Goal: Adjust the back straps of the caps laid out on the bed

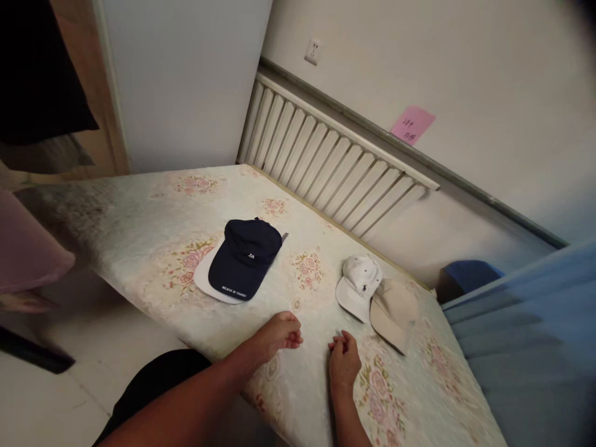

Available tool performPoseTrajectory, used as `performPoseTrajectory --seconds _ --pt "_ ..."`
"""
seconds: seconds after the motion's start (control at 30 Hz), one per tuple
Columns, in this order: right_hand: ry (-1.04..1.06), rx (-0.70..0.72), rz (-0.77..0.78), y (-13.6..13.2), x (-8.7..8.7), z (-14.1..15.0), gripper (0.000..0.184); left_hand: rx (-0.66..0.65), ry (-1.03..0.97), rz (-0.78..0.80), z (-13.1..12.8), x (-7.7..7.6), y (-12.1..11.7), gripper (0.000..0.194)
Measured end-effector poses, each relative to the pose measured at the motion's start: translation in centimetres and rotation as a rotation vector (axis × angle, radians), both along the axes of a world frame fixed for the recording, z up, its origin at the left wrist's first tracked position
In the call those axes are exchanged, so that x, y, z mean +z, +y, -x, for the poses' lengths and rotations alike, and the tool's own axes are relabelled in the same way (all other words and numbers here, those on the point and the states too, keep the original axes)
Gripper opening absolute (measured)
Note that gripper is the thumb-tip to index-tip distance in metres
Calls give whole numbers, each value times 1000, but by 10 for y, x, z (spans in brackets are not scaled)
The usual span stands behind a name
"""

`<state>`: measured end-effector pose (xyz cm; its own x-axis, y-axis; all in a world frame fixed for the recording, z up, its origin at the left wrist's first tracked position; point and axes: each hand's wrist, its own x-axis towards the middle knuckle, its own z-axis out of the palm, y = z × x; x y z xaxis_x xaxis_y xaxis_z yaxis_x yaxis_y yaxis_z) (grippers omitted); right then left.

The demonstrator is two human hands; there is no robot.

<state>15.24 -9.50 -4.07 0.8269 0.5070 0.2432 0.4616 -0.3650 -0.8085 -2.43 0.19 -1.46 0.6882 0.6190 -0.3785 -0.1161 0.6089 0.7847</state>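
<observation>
My left hand [282, 331] is over the front part of a flower-patterned bed cover, its fingers loosely curled and a little apart, with nothing in them. To its upper left lies a navy baseball cap [244, 254] with white lettering on the brim. It overlaps a white brim [205, 276] underneath; the rest of that piece is hidden. My right hand [345, 360] is also empty, fingers half bent and slightly spread. Beyond it are a white baseball cap [359, 282] with a small dark emblem and a beige cap [393, 310] beside it, their edges meeting.
The flowered cover [316, 347] spreads over a bed-like surface. Along its far side runs a white radiator [321, 149] below a pink note [413, 124]. A blue curtain [526, 329] hangs at the right. At the left stands a pink-covered seat or stool [32, 248].
</observation>
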Motion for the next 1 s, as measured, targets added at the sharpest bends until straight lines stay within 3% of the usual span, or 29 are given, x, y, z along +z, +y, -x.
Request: performPoseTrajectory --seconds 0.63,0.83,1.0 --pt "32 -3 -14 0 3 2 33 -9 -15 -5 -1 -5 0 15" --pt "76 0 -32 -1 3 1 35 4 -9 25 -4 0 1 20" --pt "161 28 -35 14 13 2 37 12 -28 38 -8 -2 2 18"
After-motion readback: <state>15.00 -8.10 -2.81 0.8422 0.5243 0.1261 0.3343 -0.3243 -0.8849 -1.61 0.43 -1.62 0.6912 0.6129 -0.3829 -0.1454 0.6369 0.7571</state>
